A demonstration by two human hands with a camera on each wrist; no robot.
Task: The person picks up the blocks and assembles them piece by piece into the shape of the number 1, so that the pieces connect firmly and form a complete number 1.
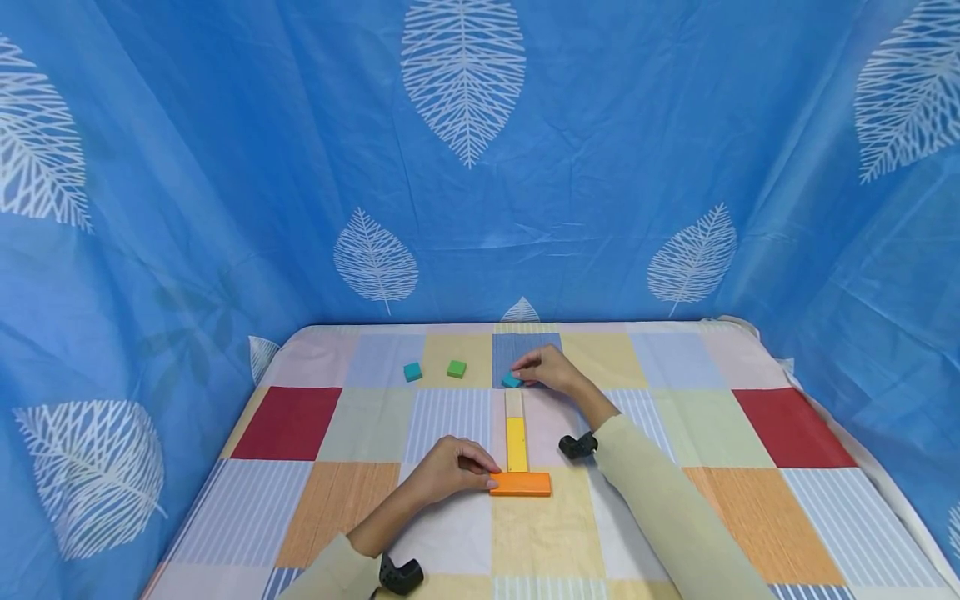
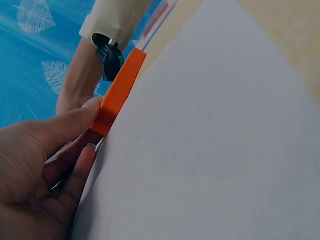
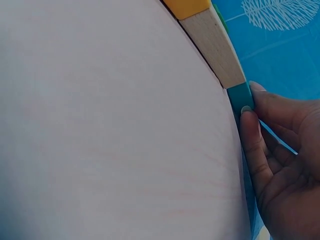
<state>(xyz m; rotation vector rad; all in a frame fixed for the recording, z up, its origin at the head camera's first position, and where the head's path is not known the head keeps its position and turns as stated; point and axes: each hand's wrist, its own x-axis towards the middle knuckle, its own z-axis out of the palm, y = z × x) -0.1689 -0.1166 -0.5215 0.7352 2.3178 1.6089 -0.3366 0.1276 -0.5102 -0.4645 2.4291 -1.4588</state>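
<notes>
An orange block [image 1: 525,485] lies crosswise on the patchwork cloth. My left hand [image 1: 448,472] pinches its left end between thumb and fingers; the left wrist view shows the thumb on the orange block [image 2: 120,95] from above. From its middle a yellow block [image 1: 517,446] runs away from me, followed by a plain wooden block [image 1: 513,404]. At the far end of this row, my right hand [image 1: 551,369] holds a small teal block [image 1: 511,381] by thumb and finger. In the right wrist view the teal block [image 3: 239,97] meets the end of the wooden block [image 3: 215,47].
Left of the right hand, a green block [image 1: 457,368] and another teal block [image 1: 412,372] lie on the cloth. The patchwork cloth [image 1: 367,425] covers the table. Blue leaf-print sheets [image 1: 525,208] hang behind it and at both sides.
</notes>
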